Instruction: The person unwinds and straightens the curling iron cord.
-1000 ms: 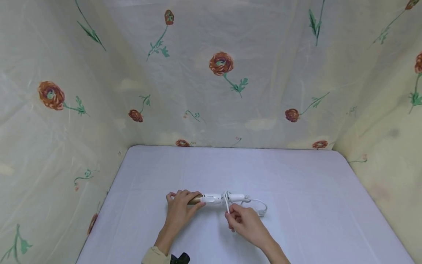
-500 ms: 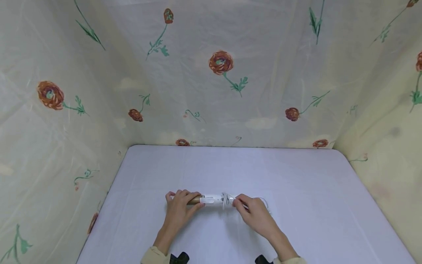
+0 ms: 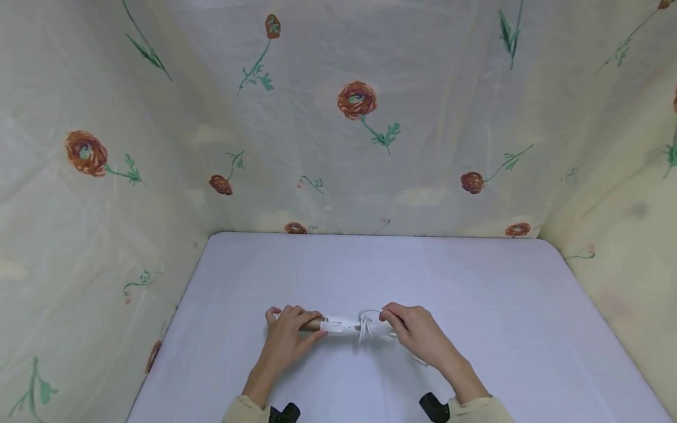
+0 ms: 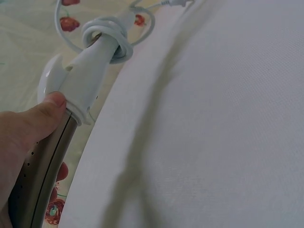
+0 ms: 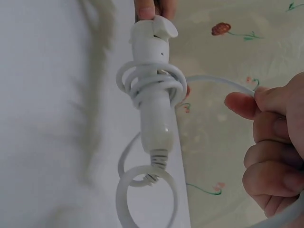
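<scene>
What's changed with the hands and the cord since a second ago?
The right hand has moved rightward and away from the person; it pinched the cord on the near side of the white handle, and now pinches a strand that arcs off the far side. The left hand still grips the brown barrel, and the cord's loops still circle the handle.

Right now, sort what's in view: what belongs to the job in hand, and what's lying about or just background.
Job in hand:
White-handled wand
White cord, looped round the wand
Left hand, gripping the brown barrel
Right hand, pinching the cord

Background:
White table, beneath
Floral sheeting, beyond the table
Sleeves
</scene>
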The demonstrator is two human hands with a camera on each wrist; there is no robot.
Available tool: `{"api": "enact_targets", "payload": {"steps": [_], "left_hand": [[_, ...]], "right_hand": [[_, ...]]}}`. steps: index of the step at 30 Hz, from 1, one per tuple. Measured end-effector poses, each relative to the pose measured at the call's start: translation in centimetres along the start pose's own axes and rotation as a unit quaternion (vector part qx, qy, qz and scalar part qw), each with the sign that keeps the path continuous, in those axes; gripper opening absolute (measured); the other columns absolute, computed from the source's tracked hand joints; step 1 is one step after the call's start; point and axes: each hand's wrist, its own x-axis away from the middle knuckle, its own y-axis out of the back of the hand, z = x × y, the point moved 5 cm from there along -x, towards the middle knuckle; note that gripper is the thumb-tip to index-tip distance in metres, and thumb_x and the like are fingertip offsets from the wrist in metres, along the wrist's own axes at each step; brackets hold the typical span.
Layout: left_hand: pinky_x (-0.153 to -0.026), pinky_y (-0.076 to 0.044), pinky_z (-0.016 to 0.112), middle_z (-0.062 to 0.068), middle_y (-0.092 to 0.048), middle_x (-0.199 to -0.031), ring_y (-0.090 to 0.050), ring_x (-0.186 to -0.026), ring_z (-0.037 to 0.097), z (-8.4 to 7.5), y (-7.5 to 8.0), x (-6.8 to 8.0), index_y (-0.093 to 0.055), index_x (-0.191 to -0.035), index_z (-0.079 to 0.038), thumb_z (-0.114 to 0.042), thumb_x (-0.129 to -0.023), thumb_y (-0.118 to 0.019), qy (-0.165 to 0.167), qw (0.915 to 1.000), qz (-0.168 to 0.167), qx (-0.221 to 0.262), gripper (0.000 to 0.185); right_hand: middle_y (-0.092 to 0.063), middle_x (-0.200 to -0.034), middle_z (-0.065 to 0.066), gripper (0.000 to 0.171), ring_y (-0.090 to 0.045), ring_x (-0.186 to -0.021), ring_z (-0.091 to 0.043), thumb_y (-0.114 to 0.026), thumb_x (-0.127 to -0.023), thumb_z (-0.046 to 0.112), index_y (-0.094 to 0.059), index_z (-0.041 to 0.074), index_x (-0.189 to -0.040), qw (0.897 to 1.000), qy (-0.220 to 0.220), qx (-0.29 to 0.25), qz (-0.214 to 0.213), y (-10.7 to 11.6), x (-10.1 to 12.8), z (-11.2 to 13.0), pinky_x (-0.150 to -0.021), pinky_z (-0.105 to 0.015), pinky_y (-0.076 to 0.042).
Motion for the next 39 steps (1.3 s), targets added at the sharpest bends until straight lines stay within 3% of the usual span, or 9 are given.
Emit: {"api": "enact_targets", "payload": {"steps": [5,12,17,21,30,39], "left_hand": [[-0.091,-0.025,0.054,-0.008,-0.067,-0.089,-0.057,-0.086,0.014,0.1,0.1,0.0,-0.071,-0.104,-0.028,-0.053,-0.076,-0.071,-0.007,0.9999,0.014,0.003,0.038],[-0.092,-0.024,0.053,-0.009,-0.067,-0.089,-0.056,-0.086,0.011,0.4,-0.2,0.4,-0.071,-0.102,-0.03,-0.055,-0.077,-0.069,-0.008,0.9994,0.03,0.014,0.036],[-0.091,-0.023,0.053,-0.009,-0.068,-0.09,-0.056,-0.087,0.012,0.5,-0.3,0.6,-0.071,-0.103,-0.03,-0.057,-0.078,-0.067,-0.021,0.999,0.031,0.023,0.037],[-0.091,-0.023,0.053,-0.01,-0.068,-0.09,-0.056,-0.086,0.011,0.5,-0.3,0.7,-0.071,-0.102,-0.03,-0.057,-0.078,-0.067,-0.031,0.9986,0.028,0.031,0.037],[-0.09,-0.022,0.049,-0.014,-0.068,-0.092,-0.057,-0.087,0.007,0.6,-0.4,1.0,-0.07,-0.103,-0.032,-0.058,-0.078,-0.066,-0.055,0.9963,0.029,0.06,0.037],[-0.091,-0.021,0.046,-0.016,-0.067,-0.094,-0.057,-0.089,0.006,0.6,-0.5,1.1,-0.069,-0.104,-0.034,-0.054,-0.077,-0.07,-0.053,0.9935,0.05,0.087,0.034]], "right_hand": [[-0.071,-0.083,0.004,0.013,-0.052,-0.066,0.003,-0.055,-0.096,0.017,-0.068,0.016,-0.093,0.999,0.015,0.023,0.019,0.4,-0.2,-0.6,-0.066,-0.026,-0.049],[-0.067,-0.081,0.011,0.013,-0.049,-0.066,0.004,-0.055,-0.096,0.017,-0.067,0.017,-0.096,0.997,0.035,0.039,0.061,0.6,-0.2,-1.8,-0.064,-0.023,-0.046],[-0.067,-0.08,0.014,0.011,-0.056,-0.068,0.002,-0.057,-0.095,0.02,-0.067,0.02,-0.097,0.995,0.051,0.067,0.046,0.6,-0.3,-2.6,-0.064,-0.024,-0.047],[-0.071,-0.09,0.008,0.012,-0.062,-0.077,-0.002,-0.056,-0.095,0.017,-0.068,0.019,-0.099,0.997,0.052,0.049,0.042,0.3,-0.3,-3.3,-0.069,-0.026,-0.05],[-0.072,-0.092,0.001,0.018,-0.066,-0.082,-0.012,-0.051,-0.097,0.017,-0.069,0.012,-0.098,0.998,0.015,0.011,0.057,-1.0,-0.5,-5.0,-0.072,-0.03,-0.052],[-0.07,-0.091,0.005,0.019,-0.066,-0.087,-0.013,-0.049,-0.099,0.02,-0.067,0.016,-0.095,0.997,-0.004,-0.014,0.077,-2.9,-0.2,-6.2,-0.076,-0.031,-0.051]]}}
